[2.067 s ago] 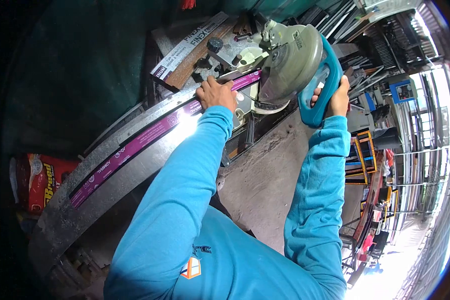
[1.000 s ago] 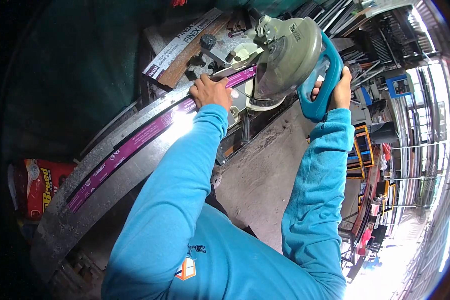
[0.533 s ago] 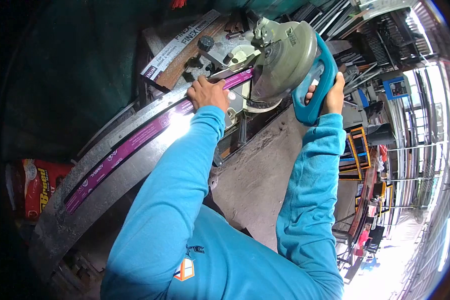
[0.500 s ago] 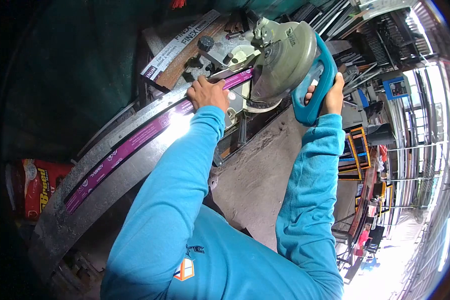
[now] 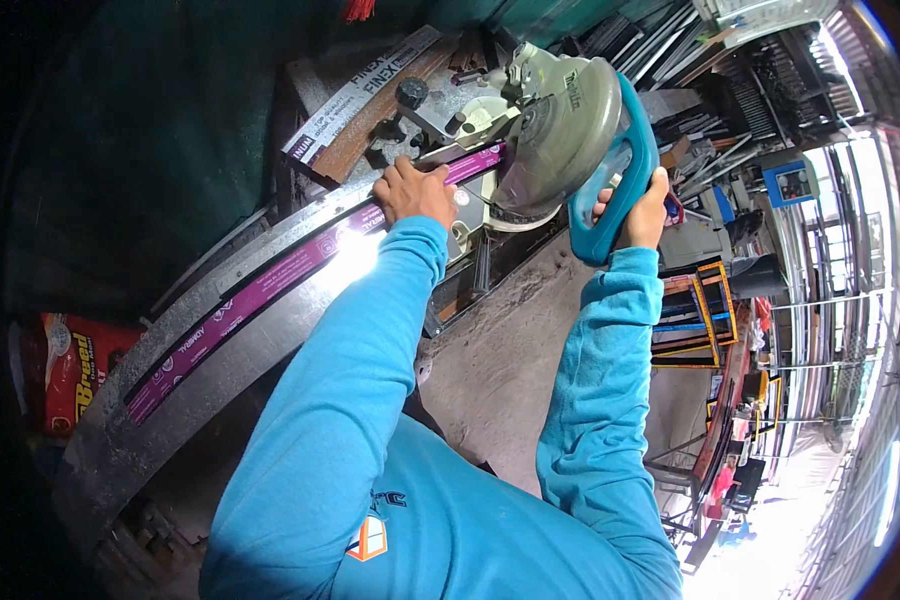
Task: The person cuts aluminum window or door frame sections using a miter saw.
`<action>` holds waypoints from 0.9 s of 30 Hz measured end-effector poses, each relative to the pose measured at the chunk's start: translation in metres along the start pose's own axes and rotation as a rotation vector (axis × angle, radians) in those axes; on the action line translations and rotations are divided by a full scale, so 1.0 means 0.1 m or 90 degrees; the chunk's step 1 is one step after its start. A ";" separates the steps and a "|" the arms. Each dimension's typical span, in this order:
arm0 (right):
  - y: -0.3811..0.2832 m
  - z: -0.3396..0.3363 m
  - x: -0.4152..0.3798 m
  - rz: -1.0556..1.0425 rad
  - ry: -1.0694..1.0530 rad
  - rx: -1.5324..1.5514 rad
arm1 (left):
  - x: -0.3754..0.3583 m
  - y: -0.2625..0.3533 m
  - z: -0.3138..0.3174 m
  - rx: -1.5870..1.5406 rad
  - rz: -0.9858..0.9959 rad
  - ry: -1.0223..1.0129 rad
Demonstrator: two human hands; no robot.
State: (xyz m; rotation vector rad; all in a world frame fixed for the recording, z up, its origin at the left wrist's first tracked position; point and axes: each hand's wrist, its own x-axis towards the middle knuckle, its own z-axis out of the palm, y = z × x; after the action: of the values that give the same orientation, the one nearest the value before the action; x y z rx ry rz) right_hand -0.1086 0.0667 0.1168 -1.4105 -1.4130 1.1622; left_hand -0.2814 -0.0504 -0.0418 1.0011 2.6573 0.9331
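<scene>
The right hand [image 5: 646, 210] grips the saw's teal handle [image 5: 625, 185] at upper right; the left hand [image 5: 416, 192] presses the purple-filmed strip [image 5: 280, 272] along the metal bench [image 5: 235, 345], its end at the saw [image 5: 560, 130]; a red bag [image 5: 85, 365] sits lower left, framed pieces [image 5: 695, 315] and dusty floor [image 5: 510, 370] centre to right

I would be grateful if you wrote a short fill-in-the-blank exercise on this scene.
The left hand touches a long, narrow strip covered in printed film coloured ____. The right hand grips the teal, loop-shaped ____ of the power saw. Large black letters on the brown-and-white printed length spell the word ____. The red printed bag lies near the ____ edge of the picture.
Missing words: purple; handle; FINEX; left.
</scene>
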 end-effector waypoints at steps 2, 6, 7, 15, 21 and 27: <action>0.13 0.00 -0.01 -0.020 -0.002 0.018 | -0.01 0.00 0.00 0.001 -0.001 0.004; 0.51 0.04 -0.03 -0.051 0.000 0.047 | -0.02 0.02 -0.06 0.013 0.004 -0.003; 0.51 0.06 -0.08 -0.066 0.023 0.057 | -0.02 0.01 -0.04 0.002 0.010 0.015; 0.63 0.00 0.17 -0.150 -0.004 0.082 | -0.28 -0.38 -0.22 0.031 0.112 0.089; 0.53 -0.10 0.46 -0.224 0.029 -0.031 | -0.82 -0.73 -0.46 0.098 0.237 0.038; -0.17 -0.11 0.55 -0.470 0.163 -0.109 | -0.85 -0.88 -0.49 0.190 0.308 0.027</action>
State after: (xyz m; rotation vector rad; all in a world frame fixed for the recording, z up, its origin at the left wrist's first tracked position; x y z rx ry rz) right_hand -0.1048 0.1229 0.1327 -0.9533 -1.6595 0.3834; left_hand -0.2811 -0.1805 -0.0626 1.7646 2.6910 0.6353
